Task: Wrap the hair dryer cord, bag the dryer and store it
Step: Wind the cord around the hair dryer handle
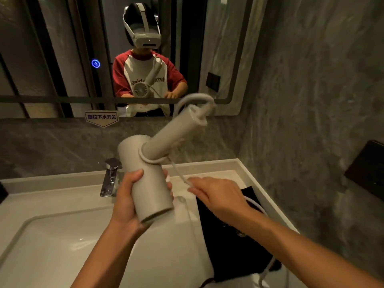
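My left hand point(127, 199) grips the barrel of a pale grey hair dryer point(145, 175) over the sink, its handle pointing up and to the right. The white cord point(178, 171) leaves the end of the handle in a loop, circles the base of the handle once, and runs down to my right hand point(216, 196). That hand pinches the cord between its fingertips just right of the barrel. A black fabric bag point(230, 242) lies flat on the counter under my right forearm, with more cord trailing across it.
A white basin point(52, 246) fills the lower left, with a chrome tap point(111, 177) behind the dryer. A mirror point(62, 48) hangs above a grey stone wall. On the right wall sits a dark box point(367, 169). The counter's raised back edge point(207, 164) runs behind my hands.
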